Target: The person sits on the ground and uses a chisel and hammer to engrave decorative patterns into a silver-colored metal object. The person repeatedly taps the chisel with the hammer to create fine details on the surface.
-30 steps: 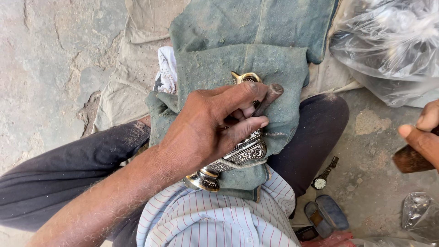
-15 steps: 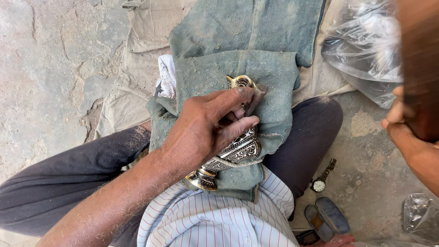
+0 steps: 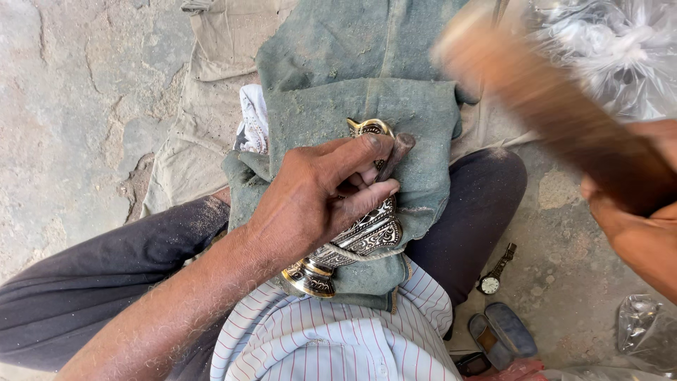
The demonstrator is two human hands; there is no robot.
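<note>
Stone floor [image 3: 77, 106] and green cloth [image 3: 395, 113] at centre frame: left hand [image 3: 310, 204] clamps a punch [image 3: 396, 149] on an ornate metal vessel [image 3: 360, 236]; right hand [image 3: 635, 233] grips a raised, blurred mallet [image 3: 543, 99]. The striking step seems in hand, demanding accurate aim.

Only packaging I can spot is plastic. There's a big clear plastic bag [image 3: 613, 49] bunched up on the ground at the top right, crinkly and whitish where it catches the light. Another smaller clear plastic bag [image 3: 645, 331] sits crumpled down at the bottom right on the stone floor. No labels, signs or screens around me.
</note>
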